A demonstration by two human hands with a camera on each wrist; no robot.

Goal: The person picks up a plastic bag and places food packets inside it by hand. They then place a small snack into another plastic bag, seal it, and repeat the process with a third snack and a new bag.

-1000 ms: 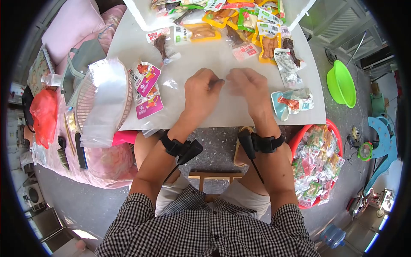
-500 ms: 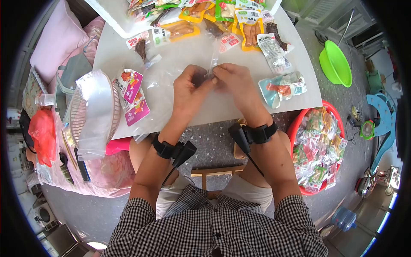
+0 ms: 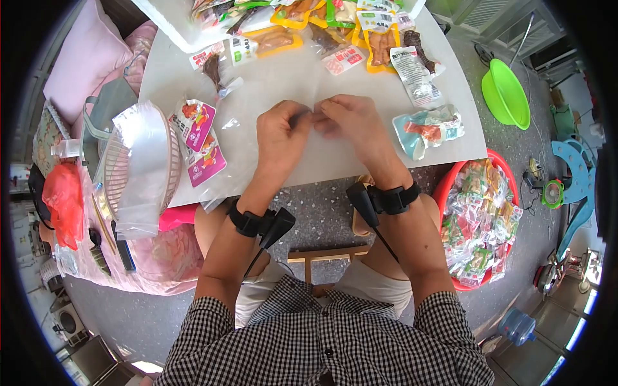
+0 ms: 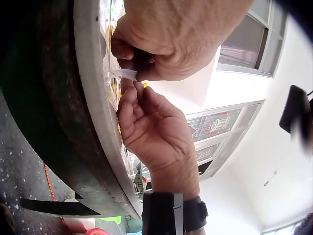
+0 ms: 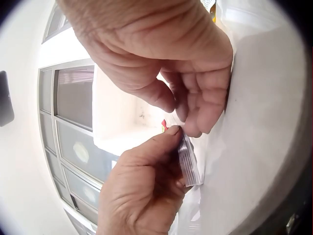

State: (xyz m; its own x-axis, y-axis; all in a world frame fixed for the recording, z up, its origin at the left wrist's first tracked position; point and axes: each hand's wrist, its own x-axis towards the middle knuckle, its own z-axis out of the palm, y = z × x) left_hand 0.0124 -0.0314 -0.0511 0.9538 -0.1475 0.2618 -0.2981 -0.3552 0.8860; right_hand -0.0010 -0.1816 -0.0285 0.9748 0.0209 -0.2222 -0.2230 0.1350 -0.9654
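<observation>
Folded clear plastic (image 5: 190, 161) shows in the right wrist view, pinched by the left hand (image 5: 139, 186) between thumb and curled fingers. Above it, the right hand (image 5: 156, 54) has its thumb and fingertips closed at the plastic's upper end. From the left wrist view, a strip of the plastic (image 4: 124, 73) sticks out at the fingertips of the left hand (image 4: 171, 39), with the right hand (image 4: 156, 129) just below. In the head view the left hand (image 3: 283, 135) and right hand (image 3: 354, 128) meet fingertip to fingertip over the table (image 3: 322, 164); the plastic is barely visible there.
Snack packets lie in a white box (image 3: 168, 27) and along the table's far side. Pink packets (image 3: 206, 164) are left, a blue packet (image 3: 412, 138) right. A red tub (image 3: 444, 199) of packets stands by the right edge; a basket (image 3: 174, 164) stands left.
The hands, apart a second ago, have come together at the plastic. The clear strip that stood up between them half a second ago no longer shows. The head view has shifted.
</observation>
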